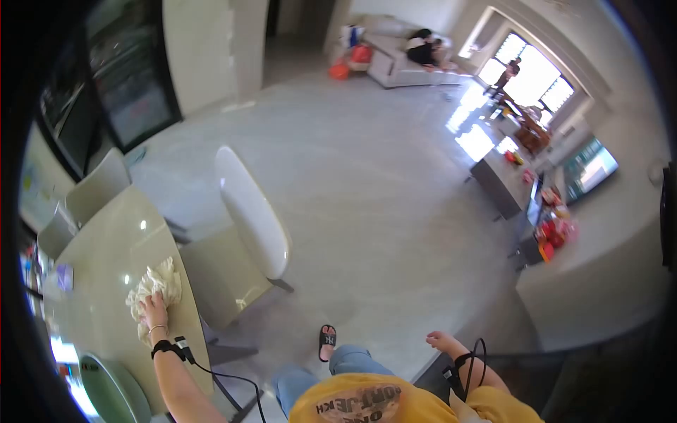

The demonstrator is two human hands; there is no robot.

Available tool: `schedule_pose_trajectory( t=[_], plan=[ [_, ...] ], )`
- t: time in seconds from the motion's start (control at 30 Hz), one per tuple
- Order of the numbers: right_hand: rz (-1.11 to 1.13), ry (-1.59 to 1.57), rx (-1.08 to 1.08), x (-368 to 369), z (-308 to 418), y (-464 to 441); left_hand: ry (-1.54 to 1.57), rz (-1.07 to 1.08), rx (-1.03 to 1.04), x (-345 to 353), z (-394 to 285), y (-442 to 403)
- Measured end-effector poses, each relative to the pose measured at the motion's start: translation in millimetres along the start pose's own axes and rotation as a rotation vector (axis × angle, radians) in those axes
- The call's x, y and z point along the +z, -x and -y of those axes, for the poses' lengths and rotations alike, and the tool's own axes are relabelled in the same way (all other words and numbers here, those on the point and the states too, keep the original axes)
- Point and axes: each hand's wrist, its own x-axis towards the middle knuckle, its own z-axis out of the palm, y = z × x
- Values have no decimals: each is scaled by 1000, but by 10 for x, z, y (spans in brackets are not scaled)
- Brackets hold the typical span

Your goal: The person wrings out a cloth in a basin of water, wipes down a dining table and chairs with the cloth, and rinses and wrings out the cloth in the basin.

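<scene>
My left hand (pixel 153 310) presses on a crumpled cream cloth (pixel 163 280) on the glossy table (pixel 106 243), its fingers bent into the folds. A bracelet and a black wrist strap with a cable (pixel 185 350) are on that arm. My right hand (pixel 441 341) is held out to the side, away from the table, with nothing in it and its fingers loosely apart. A second strap and cable are on the right wrist. Close to my left forearm, a green basin (pixel 109 391) stands on the table's near end.
A white chair (pixel 247 225) stands right of the table, with more chairs (pixel 99 185) on its far side. A small purple-and-white pack (pixel 64 277) lies on the table. Farther off are a sofa (pixel 395 60) with people, a low cabinet (pixel 502 180) and red items (pixel 553 233).
</scene>
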Motion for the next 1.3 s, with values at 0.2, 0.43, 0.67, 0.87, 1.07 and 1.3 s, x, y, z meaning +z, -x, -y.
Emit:
schedule_pose_trajectory(
  t=[0.2,0.43,0.67,0.87,1.07,1.3],
  plan=[
    [15,-138,40,-662,552,-1101,38,-164,-302,-258,-529,761],
    [431,-48,-130,-920,2099,-2717,147,-116,-679,-397,-1124,21],
    [314,224,-204,-2221,4371,-4416,161,-114,-690,-571,-2122,-1451],
    [364,390,-377,-2569,6152,-5280,319,-318,-824,-603,-1881,-1880],
    [457,528,-385,-2408,7476,-6251,120,-367,-1322,-669,-1982,-1895],
    [490,733,-318,-1674,9296,-6732,263,-332,-1696,-691,-2058,-1921]
  ],
)
